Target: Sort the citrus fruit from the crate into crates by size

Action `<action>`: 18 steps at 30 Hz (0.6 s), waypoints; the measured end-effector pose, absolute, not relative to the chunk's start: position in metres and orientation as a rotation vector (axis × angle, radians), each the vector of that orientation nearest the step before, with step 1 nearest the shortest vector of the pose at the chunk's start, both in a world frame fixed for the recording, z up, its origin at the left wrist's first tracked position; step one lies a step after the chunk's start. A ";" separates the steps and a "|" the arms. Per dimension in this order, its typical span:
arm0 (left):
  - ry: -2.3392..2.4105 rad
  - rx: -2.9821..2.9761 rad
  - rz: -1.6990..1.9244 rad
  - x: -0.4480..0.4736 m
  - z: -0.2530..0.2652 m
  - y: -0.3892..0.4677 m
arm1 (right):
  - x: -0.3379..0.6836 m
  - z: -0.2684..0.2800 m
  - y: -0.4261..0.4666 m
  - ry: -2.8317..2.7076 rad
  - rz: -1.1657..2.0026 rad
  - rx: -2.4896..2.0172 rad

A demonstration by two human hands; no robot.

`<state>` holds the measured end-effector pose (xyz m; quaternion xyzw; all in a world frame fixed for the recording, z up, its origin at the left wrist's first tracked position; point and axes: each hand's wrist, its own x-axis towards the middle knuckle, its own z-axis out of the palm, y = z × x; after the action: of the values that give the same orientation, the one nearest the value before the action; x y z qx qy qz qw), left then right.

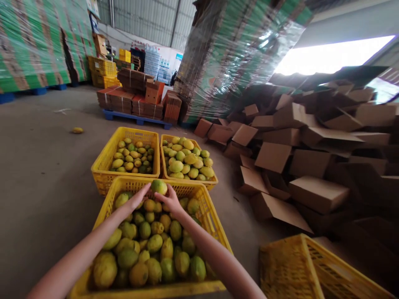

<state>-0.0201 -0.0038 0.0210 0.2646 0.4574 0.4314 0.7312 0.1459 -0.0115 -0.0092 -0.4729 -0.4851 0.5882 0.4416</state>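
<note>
Just above the far rim of the near yellow crate, a round green-yellow fruit is held between my two hands. My left hand presses its fingertips against the fruit's left side. From the right, my right hand has its thumb and fingers curled about the fruit's right and lower sides. Below the hands, the near crate is filled with several loose green and yellow fruits, some partly covered by my forearms. The frames do not make the exact kind of fruit certain.
Two more yellow fruit crates, left and right, stand behind. A tilted yellow crate is at lower right. Cardboard boxes pile up on the right. One yellow fruit lies on the floor. A blue pallet carries flattened cartons.
</note>
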 end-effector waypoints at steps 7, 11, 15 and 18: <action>1.529 2.076 1.024 -0.090 -0.050 0.005 | 0.192 0.056 0.080 -1.435 0.808 -1.554; 1.696 2.489 0.707 -0.102 -0.080 0.001 | 0.201 0.091 0.174 -1.593 0.326 -1.802; 1.776 2.636 0.581 -0.096 -0.079 0.003 | 0.189 0.087 0.261 -1.655 0.125 -1.924; 1.748 2.647 0.554 -0.094 -0.079 0.005 | 0.176 0.054 0.304 -1.898 -0.014 -2.146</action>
<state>-0.0936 0.0049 -0.0793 0.8214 0.5424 0.1720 -0.0390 0.1760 0.3045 0.0540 -0.7419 -0.6562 -0.0049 0.1379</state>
